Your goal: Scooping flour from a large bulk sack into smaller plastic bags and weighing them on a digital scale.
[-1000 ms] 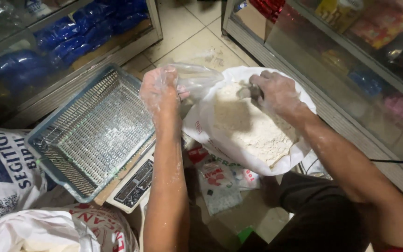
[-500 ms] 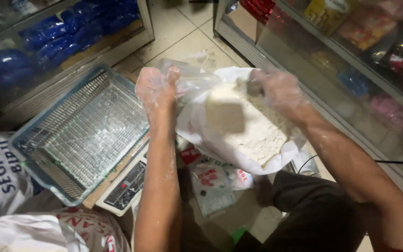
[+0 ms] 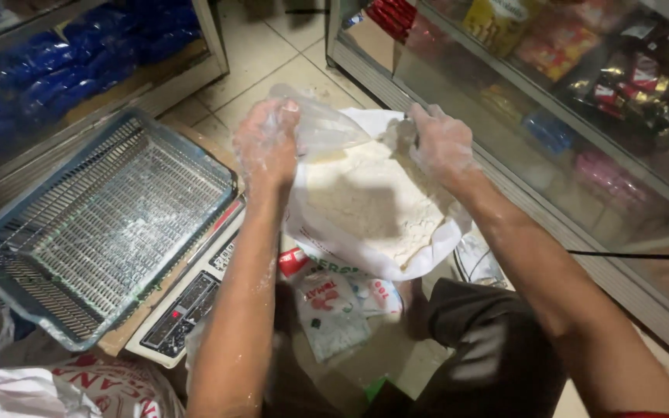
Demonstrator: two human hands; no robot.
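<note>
A large white sack [image 3: 365,267] stands open on the floor in front of me, filled with white flour [image 3: 373,205]. My left hand [image 3: 266,143], dusted with flour, grips the mouth of a clear plastic bag [image 3: 323,124] held over the sack. My right hand [image 3: 441,143], also floury, is closed around a small scoop [image 3: 404,135] at the far rim of the sack, right beside the clear bag's opening. The scoop is mostly hidden by my fingers.
A blue-rimmed wire tray [image 3: 94,228] lies on a digital scale [image 3: 187,306] to the left. Glass display cabinets [image 3: 582,108] stand right and far left. Printed sacks [image 3: 56,391] lie at the lower left. Small packets [image 3: 331,306] sit under the flour sack.
My right hand has moved left along the sack's rim toward the clear bag. My left hand keeps holding the bag. The view has shifted slightly.
</note>
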